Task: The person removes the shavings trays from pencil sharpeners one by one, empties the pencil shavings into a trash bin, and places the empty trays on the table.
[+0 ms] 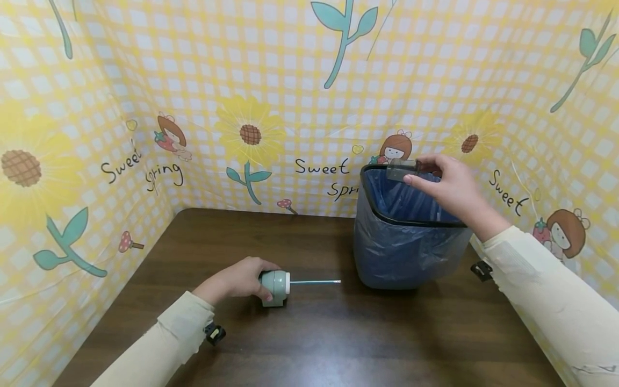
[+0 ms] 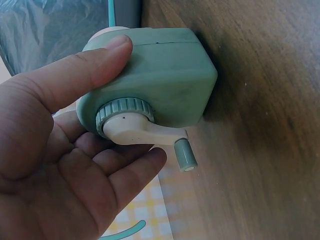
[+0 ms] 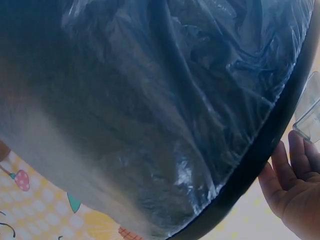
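My left hand [image 1: 240, 278] grips a green crank pencil sharpener [image 1: 274, 287] standing on the table, thumb on one side. In the left wrist view its pale crank [image 2: 135, 129] with a green knob faces the palm. A blue pencil [image 1: 315, 282] sticks out of the sharpener's white front, pointing right. My right hand [image 1: 450, 185] pinches a small clear smoky box, seemingly the shavings tray [image 1: 402, 169], above the opening of a bin [image 1: 411, 247]. The right wrist view shows only part of this tray [image 3: 309, 112]; whether anything is inside cannot be made out.
The bin has a blue plastic liner [image 3: 175, 100] and a black rim [image 1: 411, 221], and stands at the table's back right. Yellow checked cloth [image 1: 300, 118] with flowers hangs behind and on both sides of the brown wooden table [image 1: 309, 333].
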Motion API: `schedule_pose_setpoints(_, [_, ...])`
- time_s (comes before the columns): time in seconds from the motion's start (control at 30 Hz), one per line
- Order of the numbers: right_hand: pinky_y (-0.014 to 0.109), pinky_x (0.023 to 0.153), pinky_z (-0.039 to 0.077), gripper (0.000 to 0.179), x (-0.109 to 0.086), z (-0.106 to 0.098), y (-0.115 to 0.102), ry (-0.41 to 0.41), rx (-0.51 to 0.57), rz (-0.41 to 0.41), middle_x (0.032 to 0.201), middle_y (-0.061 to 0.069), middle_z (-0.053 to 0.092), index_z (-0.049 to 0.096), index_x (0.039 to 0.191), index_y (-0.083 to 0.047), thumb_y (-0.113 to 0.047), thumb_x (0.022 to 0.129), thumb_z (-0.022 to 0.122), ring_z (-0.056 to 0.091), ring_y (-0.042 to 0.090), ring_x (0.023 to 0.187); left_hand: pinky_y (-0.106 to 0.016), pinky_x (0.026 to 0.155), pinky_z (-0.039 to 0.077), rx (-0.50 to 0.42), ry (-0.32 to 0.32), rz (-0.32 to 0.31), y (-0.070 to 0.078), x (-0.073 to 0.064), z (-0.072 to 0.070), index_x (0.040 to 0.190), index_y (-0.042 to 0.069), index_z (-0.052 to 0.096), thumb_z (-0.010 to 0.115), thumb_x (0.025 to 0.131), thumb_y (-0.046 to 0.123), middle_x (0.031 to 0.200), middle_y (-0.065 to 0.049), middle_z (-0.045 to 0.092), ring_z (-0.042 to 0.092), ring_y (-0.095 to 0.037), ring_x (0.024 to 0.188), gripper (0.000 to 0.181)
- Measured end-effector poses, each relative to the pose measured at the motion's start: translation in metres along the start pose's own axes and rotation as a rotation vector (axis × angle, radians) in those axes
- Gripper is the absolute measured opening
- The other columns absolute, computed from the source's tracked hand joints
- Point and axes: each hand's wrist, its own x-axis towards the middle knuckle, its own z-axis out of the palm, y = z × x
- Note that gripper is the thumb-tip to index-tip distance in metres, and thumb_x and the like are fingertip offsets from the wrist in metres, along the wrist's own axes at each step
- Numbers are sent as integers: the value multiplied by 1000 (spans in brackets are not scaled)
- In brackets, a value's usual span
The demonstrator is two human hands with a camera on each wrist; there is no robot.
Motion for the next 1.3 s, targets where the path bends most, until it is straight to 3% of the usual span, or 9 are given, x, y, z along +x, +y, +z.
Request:
schedule_pose_setpoints(0.93, [54, 102, 45, 66, -1, 29, -10, -15, 112, -46, 132, 12, 61, 58, 139, -11, -54, 91, 73, 55, 35, 124, -33, 75, 53, 14, 8, 0, -2, 0, 2, 133, 13, 68, 93, 73, 19, 107, 3, 70, 62, -14, 87, 66])
schedule_pose_setpoints(1.3, [54, 100, 46, 68, -1, 34, -19, -17, 118, -55, 135, 10, 61, 57, 143, -15, -54, 91, 73, 56, 32, 123, -35, 75, 53, 12, 10, -3, -1, 1, 2, 133, 11, 67, 93, 73, 17, 107, 2, 70, 61, -16, 87, 65])
